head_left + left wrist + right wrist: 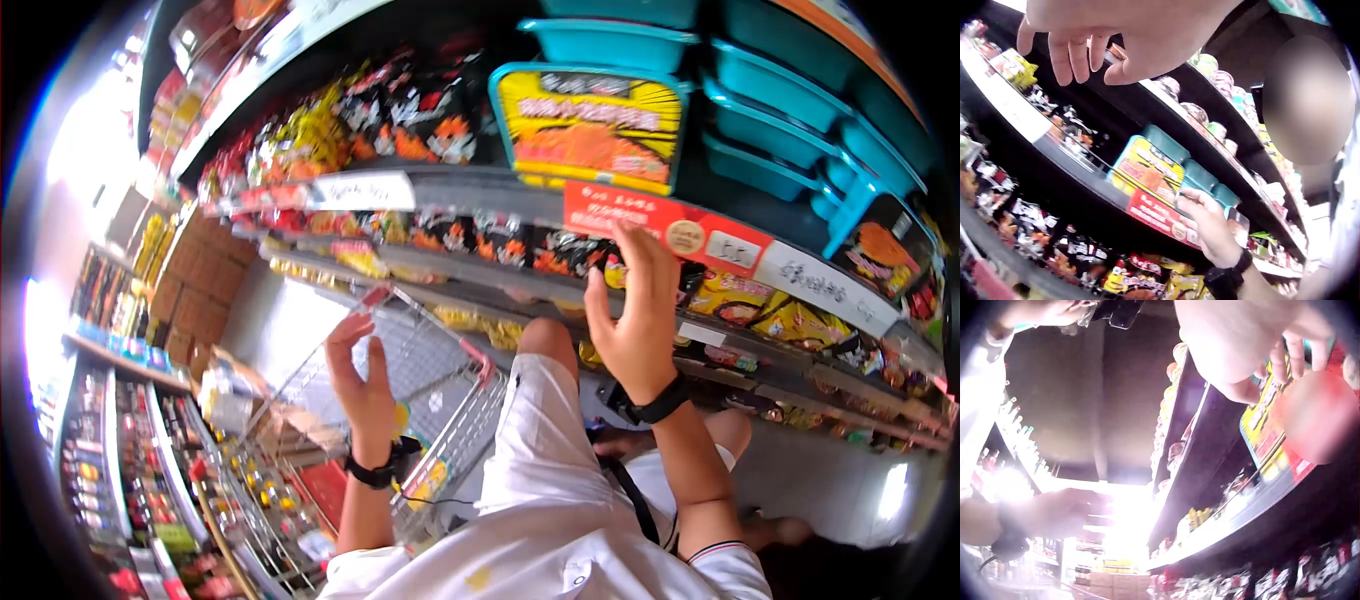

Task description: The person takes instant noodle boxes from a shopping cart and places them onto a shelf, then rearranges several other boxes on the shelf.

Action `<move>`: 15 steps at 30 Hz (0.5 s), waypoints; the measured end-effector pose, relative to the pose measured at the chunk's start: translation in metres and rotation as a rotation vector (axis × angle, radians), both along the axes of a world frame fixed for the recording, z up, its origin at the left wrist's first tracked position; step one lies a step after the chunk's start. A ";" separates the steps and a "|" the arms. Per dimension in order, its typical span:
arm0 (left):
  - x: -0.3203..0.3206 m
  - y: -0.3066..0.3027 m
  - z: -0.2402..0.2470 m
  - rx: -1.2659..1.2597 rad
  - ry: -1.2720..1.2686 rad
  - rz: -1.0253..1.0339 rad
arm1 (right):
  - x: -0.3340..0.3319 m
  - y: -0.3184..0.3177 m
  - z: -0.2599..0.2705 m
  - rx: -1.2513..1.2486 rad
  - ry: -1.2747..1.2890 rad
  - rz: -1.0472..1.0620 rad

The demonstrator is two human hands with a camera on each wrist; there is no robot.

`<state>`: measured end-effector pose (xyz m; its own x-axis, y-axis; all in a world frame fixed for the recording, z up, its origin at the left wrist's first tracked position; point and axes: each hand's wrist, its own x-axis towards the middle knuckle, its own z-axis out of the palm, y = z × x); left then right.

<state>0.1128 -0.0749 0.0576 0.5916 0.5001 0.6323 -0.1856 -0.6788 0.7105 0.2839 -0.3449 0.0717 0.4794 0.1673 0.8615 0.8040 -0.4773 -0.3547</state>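
Note:
My right hand is raised before the shelf, its fingertips overlapping the lower edge of a red price sign in the head view. Its fingers are loosely bent and hold nothing. Just above the sign, a teal food box with a yellow label stands tilted toward me. My left hand hovers over the shopping cart with relaxed, slightly spread fingers and nothing in them. In the left wrist view, the fingers of that hand hang down in front of the shelves.
More teal boxes are stacked to the right. Black noodle packets fill the shelf to the left, with yellow packets on a lower shelf. A bottle rack and brown cartons stand at the left.

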 end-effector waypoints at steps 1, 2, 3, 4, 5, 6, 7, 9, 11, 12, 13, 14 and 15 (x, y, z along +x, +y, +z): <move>-0.016 0.009 -0.003 0.005 0.037 0.060 | -0.009 0.012 -0.007 -0.024 0.084 0.100; -0.030 0.019 -0.004 0.007 0.077 0.141 | -0.021 0.028 -0.016 -0.054 0.171 0.220; -0.045 0.030 -0.009 0.044 0.105 0.207 | -0.035 0.048 -0.027 -0.034 0.200 0.318; -0.058 0.039 -0.009 -0.035 0.147 0.237 | -0.051 0.065 -0.036 -0.069 0.275 0.437; -0.069 0.047 -0.008 -0.025 0.172 0.266 | -0.070 0.080 -0.043 -0.125 0.395 0.556; -0.078 0.058 -0.006 -0.026 0.223 0.290 | -0.085 0.092 -0.049 -0.183 0.513 0.646; -0.090 0.078 -0.018 -0.152 0.245 0.259 | -0.092 0.106 -0.058 -0.211 0.418 0.660; -0.111 0.120 -0.051 -0.391 0.291 0.183 | -0.103 0.130 -0.064 -0.199 0.501 0.728; -0.127 0.127 -0.056 -0.677 0.437 0.191 | -0.105 0.156 -0.078 -0.150 0.680 0.859; -0.136 0.138 -0.068 -0.849 0.537 0.186 | -0.102 0.167 -0.077 -0.155 0.837 0.934; -0.151 0.155 -0.092 -1.040 0.511 0.089 | -0.100 0.179 -0.075 -0.159 1.001 1.005; -0.167 0.175 -0.127 -1.225 0.477 -0.017 | -0.097 0.192 -0.072 -0.162 1.165 1.065; -0.178 0.199 -0.171 -1.384 0.484 0.003 | -0.091 0.208 -0.070 -0.214 1.266 1.128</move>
<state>-0.0652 0.1239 -0.1136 0.5999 0.5314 -0.5981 0.2550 0.5816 0.7725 0.1928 -0.1372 0.0019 0.3667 0.9302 -0.0165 0.0387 -0.0329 -0.9987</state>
